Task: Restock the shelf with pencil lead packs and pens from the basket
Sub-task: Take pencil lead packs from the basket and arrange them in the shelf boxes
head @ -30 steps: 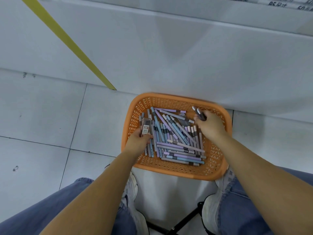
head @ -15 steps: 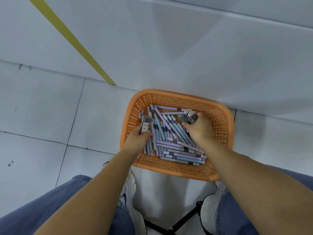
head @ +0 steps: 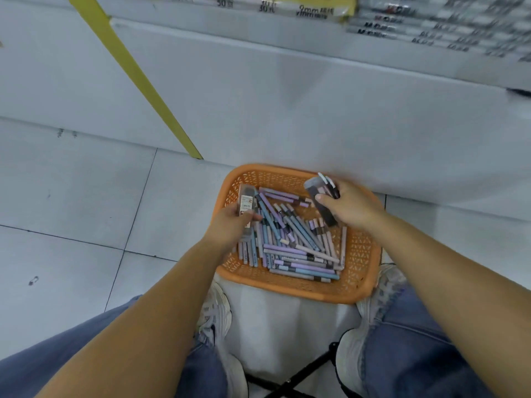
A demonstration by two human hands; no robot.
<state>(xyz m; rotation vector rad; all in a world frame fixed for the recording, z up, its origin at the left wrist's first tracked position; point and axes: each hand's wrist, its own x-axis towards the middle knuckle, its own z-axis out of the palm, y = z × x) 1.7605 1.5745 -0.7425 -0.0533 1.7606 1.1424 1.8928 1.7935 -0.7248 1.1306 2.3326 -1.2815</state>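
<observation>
As seen from the head camera looking down, pale tiled floor (head: 71,196) from 6 round to 9 o'clock; white base panel (head: 287,110) across 10 to 3 o'clock, with the shelf (head: 402,27) and its blurred, labelled stock above it at 12 to 1 o'clock; blue jeans (head: 416,354) at 5 and 7 o'clock; yellow strip (head: 138,81) slanting from 11 o'clock down to the panel's foot; orange basket (head: 287,291) just below centre, on the floor just beside the panel's foot, between two white shoes (head: 215,317); black frame (head: 301,374) at 6 o'clock; loose heap of purple, blue and grey pens (head: 293,254) criss-crossed inside the basket; left hand (head: 230,228) over the basket's 9 o'clock side, thumb and fingers clasped round a clear pencil lead pack (head: 246,201) with a white label, upright above the heap; right hand (head: 353,208) over the basket's 1 o'clock corner, closed round a dark pack (head: 321,202) pinned under the thumb, plus a few slim pens (head: 330,186) poking out toward 11 o'clock; bare forearms reaching in from 7 and 4 o'clock.
</observation>
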